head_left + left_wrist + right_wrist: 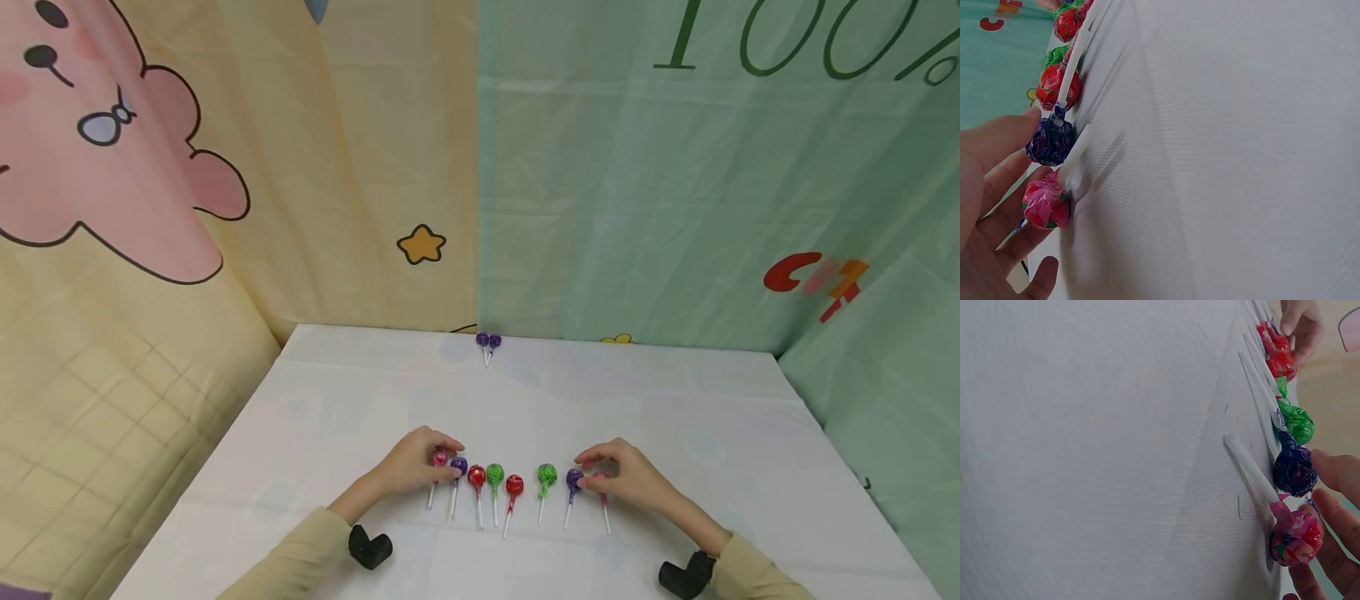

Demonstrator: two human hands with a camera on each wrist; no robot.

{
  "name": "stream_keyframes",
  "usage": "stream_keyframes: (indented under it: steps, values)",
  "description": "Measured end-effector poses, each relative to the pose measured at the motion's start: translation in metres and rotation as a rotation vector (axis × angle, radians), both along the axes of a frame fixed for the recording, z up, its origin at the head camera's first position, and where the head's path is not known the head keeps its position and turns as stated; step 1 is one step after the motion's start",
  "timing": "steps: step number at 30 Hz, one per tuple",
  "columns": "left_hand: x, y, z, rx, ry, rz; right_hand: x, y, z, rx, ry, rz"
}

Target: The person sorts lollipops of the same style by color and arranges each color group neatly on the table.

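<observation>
Several wrapped lollipops lie in a row on the white tabletop, sticks toward the near edge. My left hand [414, 460] is at the row's left end, its thumb touching a purple lollipop [1052, 141]. Its spread fingers lie behind that one and a pink lollipop [1046, 203]. At the right end, my right hand [626, 477] touches another purple lollipop [1296, 470] with its thumb. A second pink lollipop [1297, 537] lies by that hand's fingers. Between the hands are a red lollipop [476, 476], a green one [495, 475], another red one [514, 486] and another green one [547, 476].
Two purple lollipops [489, 341] lie together at the far edge of the white-covered table [360, 375]. Printed curtains [637, 208] hang behind and beside it. A gap separates the second red lollipop from the green one on its right.
</observation>
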State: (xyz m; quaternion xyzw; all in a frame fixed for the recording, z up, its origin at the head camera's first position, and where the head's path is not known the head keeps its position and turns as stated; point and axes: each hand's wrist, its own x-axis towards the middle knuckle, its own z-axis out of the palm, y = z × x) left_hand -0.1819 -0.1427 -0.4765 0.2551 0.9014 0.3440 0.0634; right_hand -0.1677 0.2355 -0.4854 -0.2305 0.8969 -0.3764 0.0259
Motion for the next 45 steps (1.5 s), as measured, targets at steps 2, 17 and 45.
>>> stream_keyframes:
  steps: [2, 17, 45]
  values:
    - [-0.002, 0.0013, 0.0007, -0.004, -0.012, -0.003, -0.0003, 0.0008, -0.0006, 0.007, 0.005, -0.01]
    - [-0.0068, 0.0017, 0.0001, -0.039, 0.021, -0.087, 0.0, -0.0003, -0.0058, 0.019, -0.003, 0.007]
    - [0.0001, 0.0092, 0.0028, -0.036, 0.008, 0.003, 0.0043, -0.0037, -0.0073, 0.018, -0.016, -0.022]
